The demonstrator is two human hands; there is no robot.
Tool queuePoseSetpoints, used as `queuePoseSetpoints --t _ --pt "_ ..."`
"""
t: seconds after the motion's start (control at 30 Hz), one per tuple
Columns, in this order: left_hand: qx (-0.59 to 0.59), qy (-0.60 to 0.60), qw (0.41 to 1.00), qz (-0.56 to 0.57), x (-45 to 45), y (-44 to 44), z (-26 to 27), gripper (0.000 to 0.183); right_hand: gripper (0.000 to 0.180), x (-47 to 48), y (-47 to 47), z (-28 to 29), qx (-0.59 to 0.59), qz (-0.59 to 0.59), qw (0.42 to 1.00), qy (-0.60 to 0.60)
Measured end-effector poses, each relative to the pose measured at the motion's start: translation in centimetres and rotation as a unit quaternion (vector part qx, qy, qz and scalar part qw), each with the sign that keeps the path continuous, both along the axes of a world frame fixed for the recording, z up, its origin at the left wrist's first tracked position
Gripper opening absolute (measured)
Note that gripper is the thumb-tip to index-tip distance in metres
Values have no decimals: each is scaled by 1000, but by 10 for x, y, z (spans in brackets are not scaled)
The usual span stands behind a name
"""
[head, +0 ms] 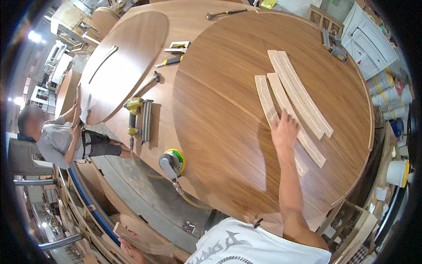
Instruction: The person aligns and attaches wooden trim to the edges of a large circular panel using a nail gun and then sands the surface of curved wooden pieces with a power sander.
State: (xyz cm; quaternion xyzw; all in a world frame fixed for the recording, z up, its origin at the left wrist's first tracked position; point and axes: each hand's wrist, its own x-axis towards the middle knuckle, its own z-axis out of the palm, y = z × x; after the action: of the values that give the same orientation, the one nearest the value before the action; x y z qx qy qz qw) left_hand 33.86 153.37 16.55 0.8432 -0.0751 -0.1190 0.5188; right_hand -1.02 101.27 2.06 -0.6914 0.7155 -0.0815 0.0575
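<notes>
My right hand reaches over a large round wood-grain panel, its fingers on two curved fibreboard strips. One is the leftmost strip, partly covered by my hand and forearm; beside it lies a second strip. Whether the fingers grip either is hidden. Two more strips lie side by side to the right. Each strip carries a thin white line, like glue, along its upper face. Low at the left, my left hand holds another curved strip away from the panel.
An air nailer, a hammer, a utility knife and a hosed orbital sander lie left of the panel. Another nailer sits at its far right edge. A co-worker stands beside a smaller rounded panel, holding a piece.
</notes>
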Motion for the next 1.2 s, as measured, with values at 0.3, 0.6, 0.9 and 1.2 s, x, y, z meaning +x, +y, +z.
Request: queuePoseSetpoints --t 0.3,0.6,0.9,1.2 --pt "-13 20 998 -59 34 -54 -12 70 66 -43 -28 5 40 13 999 16" --pt "17 -51 995 -79 76 -49 -18 66 61 -56 16 77 -78 109 985 -107" --pt "-215 -6 955 -204 119 -71 -21 73 66 -21 139 193 -317 195 920 -119" --pt "-271 -53 956 -99 108 -16 22 73 66 52 205 221 -338 264 884 -187"
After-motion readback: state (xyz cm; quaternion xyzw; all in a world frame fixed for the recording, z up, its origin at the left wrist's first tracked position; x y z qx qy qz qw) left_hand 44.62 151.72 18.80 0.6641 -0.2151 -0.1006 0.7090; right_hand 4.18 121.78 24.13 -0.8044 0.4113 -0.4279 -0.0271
